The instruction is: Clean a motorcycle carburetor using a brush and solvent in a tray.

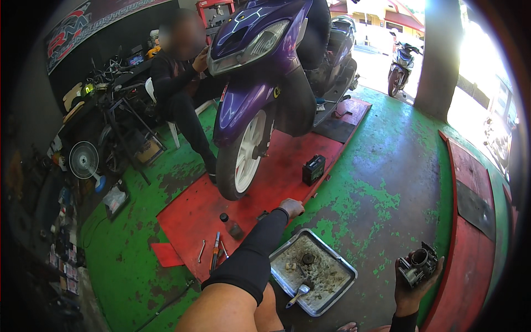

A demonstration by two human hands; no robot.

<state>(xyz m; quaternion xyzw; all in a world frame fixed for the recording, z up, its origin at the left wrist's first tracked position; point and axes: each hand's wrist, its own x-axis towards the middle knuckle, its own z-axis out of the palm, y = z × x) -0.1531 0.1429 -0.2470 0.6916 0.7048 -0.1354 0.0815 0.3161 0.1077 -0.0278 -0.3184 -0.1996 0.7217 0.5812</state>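
Reaching toward 1 o'clock, left hand point(292, 207), fingers curled, cannot tell if holding anything | right hand point(409, 297) at 4 o'clock, palm up, fingers gripping carburetor-like part point(418, 266) | grimy tray point(338, 272) at 5 | red platform point(285, 160) under purple scooter point(237, 119) at 12 | patchy green floor point(381, 166)

A motorcycle repair workshop: a purple scooter point(243, 105) stands on a red platform point(282, 157) near a wrench point(201, 250), a battery point(313, 170) and a grimy tray point(333, 268).

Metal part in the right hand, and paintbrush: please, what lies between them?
The head view shows, from the paintbrush to the metal part, a stretch of tray, then gray floor.
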